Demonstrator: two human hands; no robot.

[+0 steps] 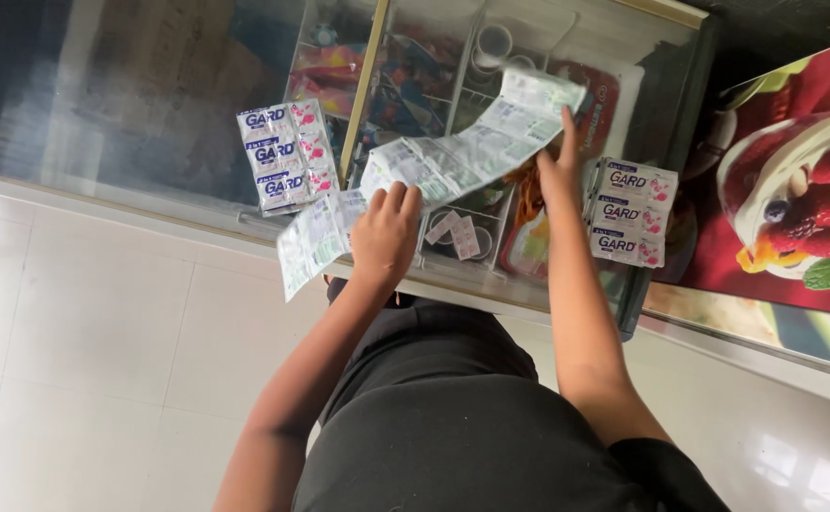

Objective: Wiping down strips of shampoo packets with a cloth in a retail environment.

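A long strip of joined white sachets [453, 156] stretches between my hands above the glass lid [149, 114] of a chest freezer. My left hand [384, 234] grips the strip near its lower end, and the loose tail [311, 242] hangs down to the left. My right hand [559, 161] holds the strip near its upper end, fingers pointing up. A short strip of three sachets [284, 156] lies on the glass to the left. Another short strip of sachets [631, 212] lies to the right of my right hand.
Through the glass lid I see wire baskets with colourful packets and cups [491, 43]. A gold bar [363, 85] divides the lid. The freezer's right side carries a red picture of a berry dessert [794, 180]. White floor tiles [83, 360] lie below.
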